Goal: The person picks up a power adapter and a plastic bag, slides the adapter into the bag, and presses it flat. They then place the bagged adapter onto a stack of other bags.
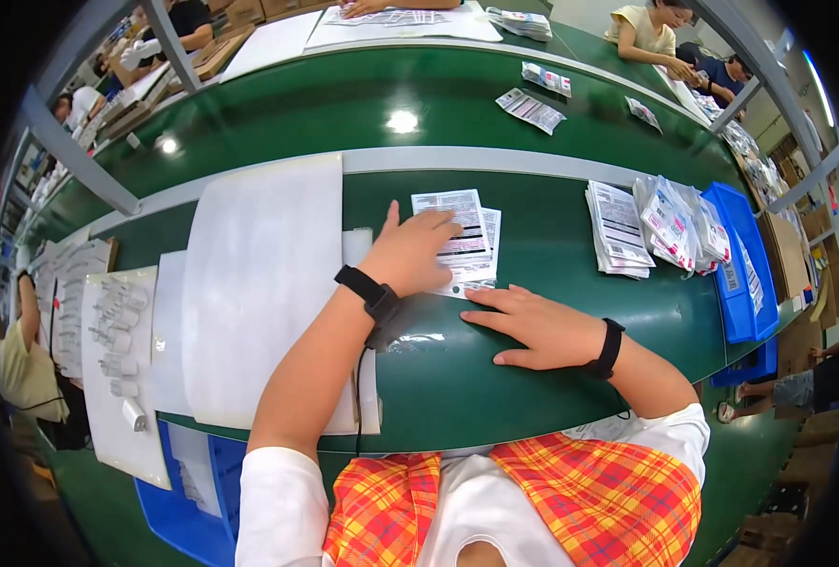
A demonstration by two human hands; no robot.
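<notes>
A flat white printed packet lies on the green table in front of me, overlapping a second printed packet below it. My left hand rests on the left side of the top packet, fingers stretched out. Its palm hides part of the print. At the packets' lower edge, my right hand lies with fingers spread, the index fingertip by a clear strip with a dark round hole. Neither hand is gripping anything that I can see. Both wrists wear black bands.
To the right are a stack of printed packets, a heap of filled pouches and a blue bin. White foam sheets cover the left. Beyond them, a board carries several white plug adapters. Other people work around the far belt.
</notes>
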